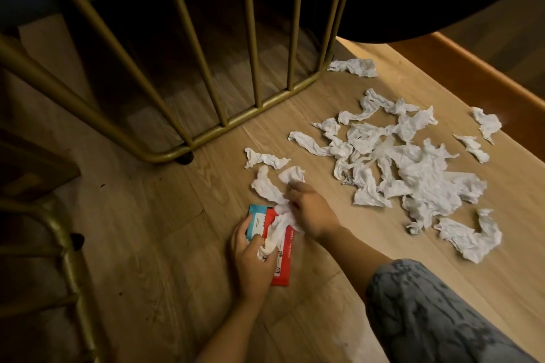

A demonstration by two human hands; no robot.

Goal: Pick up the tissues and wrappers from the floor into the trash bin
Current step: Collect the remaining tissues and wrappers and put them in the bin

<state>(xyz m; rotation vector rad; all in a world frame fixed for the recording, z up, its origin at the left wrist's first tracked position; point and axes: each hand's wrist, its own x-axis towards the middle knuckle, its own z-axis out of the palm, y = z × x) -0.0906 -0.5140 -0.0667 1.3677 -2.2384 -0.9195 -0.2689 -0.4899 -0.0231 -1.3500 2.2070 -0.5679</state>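
Left hand (255, 265) lay nearest, fingers clenched round a red and blue wrapper (275, 244) and a bunched tissue (275, 233) just above the floor (165, 244). Right hand (312, 209) pinched another tissue (267, 183) beside it. Loose tissues (413, 168) sprawled right, near the gold frame (236, 115).

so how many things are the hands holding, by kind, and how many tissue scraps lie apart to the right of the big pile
Wrappers in the hands: 1, red and blue
Tissues in the hands: 1 clump, gripped by the left hand and the right hand
Scraps apart on the right: 2
Total: 4
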